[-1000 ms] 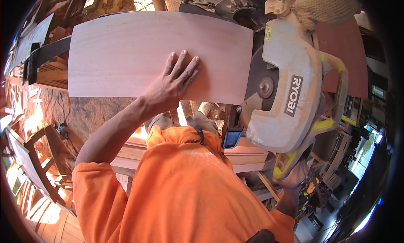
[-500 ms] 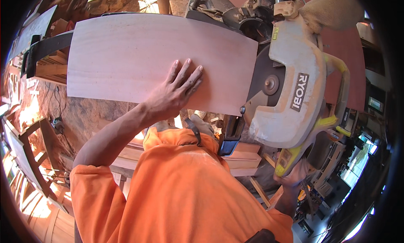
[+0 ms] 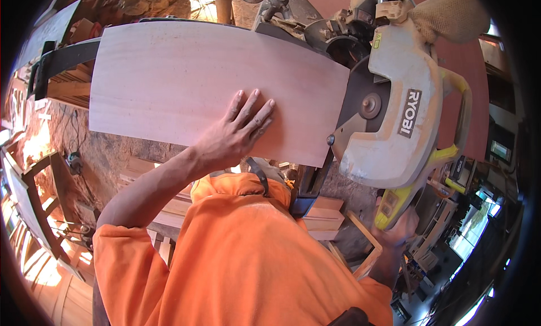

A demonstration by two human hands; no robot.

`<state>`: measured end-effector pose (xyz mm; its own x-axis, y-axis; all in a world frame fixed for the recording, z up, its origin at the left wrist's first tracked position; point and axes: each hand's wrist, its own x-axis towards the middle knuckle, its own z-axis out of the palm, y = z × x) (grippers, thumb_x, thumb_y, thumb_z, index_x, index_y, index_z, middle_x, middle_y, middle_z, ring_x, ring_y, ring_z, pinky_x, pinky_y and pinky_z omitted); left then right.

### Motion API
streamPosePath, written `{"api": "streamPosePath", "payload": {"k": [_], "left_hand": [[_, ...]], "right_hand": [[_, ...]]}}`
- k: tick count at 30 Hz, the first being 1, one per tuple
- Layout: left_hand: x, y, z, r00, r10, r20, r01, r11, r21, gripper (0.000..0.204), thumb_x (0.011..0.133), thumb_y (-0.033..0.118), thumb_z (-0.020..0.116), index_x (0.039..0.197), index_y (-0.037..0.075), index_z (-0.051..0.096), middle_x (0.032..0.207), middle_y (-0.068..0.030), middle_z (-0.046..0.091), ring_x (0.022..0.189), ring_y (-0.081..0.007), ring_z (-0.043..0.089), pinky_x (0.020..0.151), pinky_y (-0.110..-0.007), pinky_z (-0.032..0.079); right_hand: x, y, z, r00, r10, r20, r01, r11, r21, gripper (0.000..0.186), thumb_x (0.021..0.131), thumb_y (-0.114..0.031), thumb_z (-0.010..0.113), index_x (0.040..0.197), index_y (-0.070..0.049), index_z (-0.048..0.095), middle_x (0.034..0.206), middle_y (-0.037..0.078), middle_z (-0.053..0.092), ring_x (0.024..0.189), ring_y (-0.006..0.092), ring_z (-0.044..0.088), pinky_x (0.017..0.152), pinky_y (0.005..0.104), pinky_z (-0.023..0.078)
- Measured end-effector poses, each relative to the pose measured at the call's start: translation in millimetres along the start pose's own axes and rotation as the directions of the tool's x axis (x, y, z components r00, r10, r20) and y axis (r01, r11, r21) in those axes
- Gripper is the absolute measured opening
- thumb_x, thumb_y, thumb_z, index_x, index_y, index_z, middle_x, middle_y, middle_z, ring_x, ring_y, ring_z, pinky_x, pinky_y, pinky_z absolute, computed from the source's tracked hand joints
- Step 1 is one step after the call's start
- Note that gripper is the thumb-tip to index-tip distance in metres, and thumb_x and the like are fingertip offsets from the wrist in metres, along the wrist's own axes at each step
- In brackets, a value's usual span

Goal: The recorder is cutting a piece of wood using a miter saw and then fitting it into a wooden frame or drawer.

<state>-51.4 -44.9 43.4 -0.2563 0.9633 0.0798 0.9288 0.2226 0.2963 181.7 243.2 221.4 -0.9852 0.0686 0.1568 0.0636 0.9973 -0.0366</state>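
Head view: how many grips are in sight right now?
2. The left grip rests on the pale board; the right grip is around the yellow saw handle, which partly hides it. No others show, though clutter could hide some.

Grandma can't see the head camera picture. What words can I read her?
A person's left hand rests on a pale board beside a power saw, while their right hand grips the saw's yellow handle. They wear an orange shirt, and wood pieces lie nearby.
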Motion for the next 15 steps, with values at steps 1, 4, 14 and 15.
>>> {"api": "streamPosePath", "payload": {"k": [1,4,14,15], "left_hand": [[0.1,-0.3,1.5,1.0,0.004,-0.009,-0.004,0.999,-0.047,0.07,0.073,0.016,0.06,0.136,-0.009,0.042,0.15,-0.0252,0.025,0.141,-0.0478,0.016,0.113,-0.064,0.016],[-3.3,0.4,3.0,1.0,-0.015,-0.017,0.015,0.999,-0.028,0.069,0.073,0.015,0.06,0.136,-0.008,0.042,0.151,-0.0243,0.025,0.141,-0.0474,0.016,0.113,-0.063,0.016],[-1.9,2.3,1.1,1.0,-0.03,-0.008,0.03,0.999,-0.034,0.083,0.063,0.012,0.067,0.139,-0.006,0.039,0.152,-0.021,0.025,0.142,-0.0435,0.017,0.116,-0.058,0.016],[-3.4,2.0,4.5,0.999,-0.042,-0.025,0.041,0.999,-0.03,0.086,0.061,0.01,0.068,0.14,-0.005,0.038,0.152,-0.0202,0.025,0.143,-0.0426,0.017,0.116,-0.057,0.015]], "right_hand": [[2.3,-0.2,-0.8,1.0,0.024,-0.011,-0.024,1.0,0.0,0.03,0.07,-0.012,0.077,0.089,0.003,0.058,0.073,0.019,0.058,0.06,0.0404,0.057,0.054,0.044,0.045],[12.6,8.0,9.6,1.0,0.023,-0.016,-0.022,0.999,0.044,0.031,0.071,-0.011,0.076,0.093,0.003,0.057,0.076,0.019,0.059,0.064,0.0409,0.058,0.057,0.0446,0.045],[37.6,19.2,12.6,0.997,0.065,-0.043,-0.064,0.998,0.03,0.048,0.057,-0.011,0.07,0.098,0.006,0.052,0.082,0.023,0.054,0.072,0.0467,0.054,0.064,0.0502,0.045],[38.2,20.5,9.2,0.998,0.058,-0.014,-0.057,0.998,0.029,0.046,0.058,-0.009,0.071,0.098,0.006,0.053,0.082,0.023,0.055,0.073,0.0472,0.055,0.065,0.0497,0.045]]}}
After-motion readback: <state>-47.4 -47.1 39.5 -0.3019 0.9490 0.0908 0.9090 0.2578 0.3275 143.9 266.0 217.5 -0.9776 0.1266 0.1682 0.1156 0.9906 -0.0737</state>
